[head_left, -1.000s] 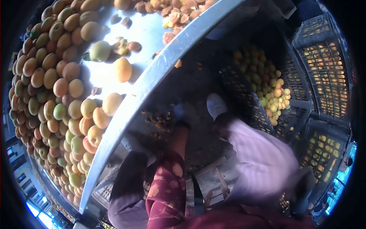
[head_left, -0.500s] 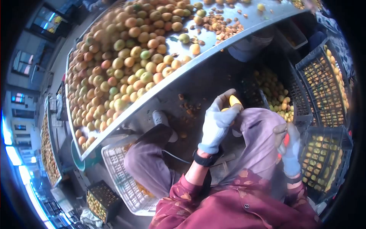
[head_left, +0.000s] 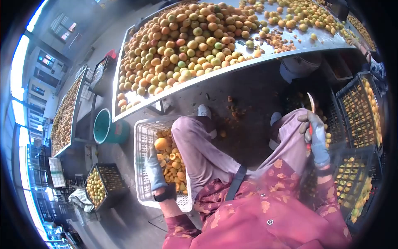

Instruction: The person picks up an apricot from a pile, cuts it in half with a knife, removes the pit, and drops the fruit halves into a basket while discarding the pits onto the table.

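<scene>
A white crate [head_left: 159, 203] is partly filled with cut orange fruit [head_left: 174, 162]; over its outer side the gloved left hand [head_left: 154, 168] is held, with a larger orange piece [head_left: 161, 143] at the fingertips. To the right of the crate, past the legs, a curved knife [head_left: 311, 103] with a red handle is gripped by the gloved right hand [head_left: 317, 135]. Beyond the crate, whole fruit [head_left: 182, 45] is heaped on the surface [head_left: 321, 45]; to its left, a green bucket [head_left: 120, 131] is seen.
</scene>
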Action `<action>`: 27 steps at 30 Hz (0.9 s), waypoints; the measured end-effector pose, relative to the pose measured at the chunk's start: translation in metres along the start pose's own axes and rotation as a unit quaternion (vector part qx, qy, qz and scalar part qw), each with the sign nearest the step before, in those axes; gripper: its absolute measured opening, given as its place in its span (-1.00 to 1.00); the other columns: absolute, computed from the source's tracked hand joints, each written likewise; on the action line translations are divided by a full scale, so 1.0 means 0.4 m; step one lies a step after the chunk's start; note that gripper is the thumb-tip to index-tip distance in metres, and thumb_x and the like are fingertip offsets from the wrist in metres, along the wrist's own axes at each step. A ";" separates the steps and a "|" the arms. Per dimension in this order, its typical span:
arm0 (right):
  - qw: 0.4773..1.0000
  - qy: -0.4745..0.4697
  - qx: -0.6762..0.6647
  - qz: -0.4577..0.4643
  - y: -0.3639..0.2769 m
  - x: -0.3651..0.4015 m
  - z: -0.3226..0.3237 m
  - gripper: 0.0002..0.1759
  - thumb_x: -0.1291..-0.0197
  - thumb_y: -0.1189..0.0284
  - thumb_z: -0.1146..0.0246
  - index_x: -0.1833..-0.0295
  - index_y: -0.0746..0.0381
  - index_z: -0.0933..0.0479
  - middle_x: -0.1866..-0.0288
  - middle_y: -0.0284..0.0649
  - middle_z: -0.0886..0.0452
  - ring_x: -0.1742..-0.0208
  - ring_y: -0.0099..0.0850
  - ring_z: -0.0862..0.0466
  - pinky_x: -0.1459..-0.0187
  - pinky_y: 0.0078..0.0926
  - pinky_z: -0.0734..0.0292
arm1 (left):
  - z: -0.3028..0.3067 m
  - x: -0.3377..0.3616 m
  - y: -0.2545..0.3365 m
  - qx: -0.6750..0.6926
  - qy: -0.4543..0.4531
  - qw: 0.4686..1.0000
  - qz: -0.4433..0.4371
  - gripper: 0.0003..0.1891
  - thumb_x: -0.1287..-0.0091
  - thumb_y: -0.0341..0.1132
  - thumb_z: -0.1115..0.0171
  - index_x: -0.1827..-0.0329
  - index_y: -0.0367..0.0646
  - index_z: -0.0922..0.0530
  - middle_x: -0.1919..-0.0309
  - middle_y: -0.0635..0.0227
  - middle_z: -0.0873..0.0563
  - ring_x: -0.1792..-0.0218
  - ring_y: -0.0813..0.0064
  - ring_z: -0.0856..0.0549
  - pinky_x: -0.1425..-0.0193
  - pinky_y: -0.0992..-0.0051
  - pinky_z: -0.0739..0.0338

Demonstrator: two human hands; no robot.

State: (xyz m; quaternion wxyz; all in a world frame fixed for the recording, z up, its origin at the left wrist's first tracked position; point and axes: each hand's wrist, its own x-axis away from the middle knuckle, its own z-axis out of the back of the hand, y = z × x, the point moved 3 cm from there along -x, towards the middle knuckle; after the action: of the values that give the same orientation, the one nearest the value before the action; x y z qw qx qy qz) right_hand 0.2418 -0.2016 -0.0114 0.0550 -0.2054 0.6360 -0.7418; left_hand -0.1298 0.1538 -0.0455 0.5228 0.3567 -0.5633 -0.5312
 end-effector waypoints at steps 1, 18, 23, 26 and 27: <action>1.000 -0.006 0.002 0.001 -0.008 0.013 -0.022 -0.51 -0.48 0.10 0.02 0.20 0.29 -0.59 0.64 -0.34 -0.49 0.81 -0.69 -0.26 0.75 -0.73 -0.14 | 0.015 0.017 -0.026 0.091 0.005 0.995 0.039 -0.36 -0.44 0.14 -0.10 -0.30 -0.26 -0.47 0.02 0.23 -0.63 0.22 0.56 -0.63 0.21 0.57 -0.58; 0.949 -0.313 0.029 -0.037 -0.031 0.256 -0.440 -0.66 -0.32 0.23 -0.28 -0.08 0.20 -0.55 0.26 -0.25 -0.68 0.27 -0.53 -0.64 0.21 -0.58 -0.52 | -0.346 0.264 0.034 0.303 -0.224 0.926 0.032 -0.46 -0.56 -0.09 0.07 -0.38 -0.38 -0.36 -0.05 0.19 -0.63 0.00 0.37 -0.64 -0.19 0.42 -0.52; 0.926 -0.307 -0.203 -0.083 0.050 0.249 -0.479 -0.61 -0.31 0.29 -0.27 -0.16 0.26 -0.52 0.01 -0.17 -0.67 -0.05 -0.43 -0.65 -0.10 -0.49 -0.49 | -0.378 0.280 -0.017 0.230 -0.227 0.944 -0.069 -0.42 -0.55 -0.02 0.14 -0.43 -0.31 -0.30 -0.26 0.11 -0.51 -0.18 0.27 -0.56 -0.34 0.30 -0.42; 0.967 -0.252 -0.018 -0.031 0.033 0.240 -0.437 -0.55 -0.26 0.13 -0.26 -0.17 0.13 -0.55 0.16 -0.18 -0.74 0.07 -0.36 -0.74 0.04 -0.42 -0.56 | -0.387 0.294 0.021 0.039 -0.201 0.964 -0.172 -0.55 -0.57 -0.23 0.19 -0.33 -0.37 -0.42 -0.26 0.11 -0.53 -0.24 0.29 -0.53 -0.37 0.33 -0.38; 0.968 -0.247 0.017 -0.038 0.006 0.244 -0.415 -0.55 -0.26 0.10 -0.24 -0.16 0.09 -0.55 0.18 -0.19 -0.75 0.08 -0.33 -0.75 0.06 -0.40 -0.57 | -0.394 0.301 0.034 -0.012 -0.202 0.957 -0.208 -0.57 -0.56 -0.27 0.19 -0.31 -0.38 -0.44 -0.26 0.11 -0.54 -0.24 0.30 -0.53 -0.37 0.33 -0.38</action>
State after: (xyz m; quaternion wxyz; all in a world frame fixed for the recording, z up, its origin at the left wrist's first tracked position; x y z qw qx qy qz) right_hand 0.0905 -0.0827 -0.0085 0.1859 -0.4057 0.5813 -0.6804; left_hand 0.0010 0.0056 -0.0245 0.2802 0.3447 -0.5645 -0.6957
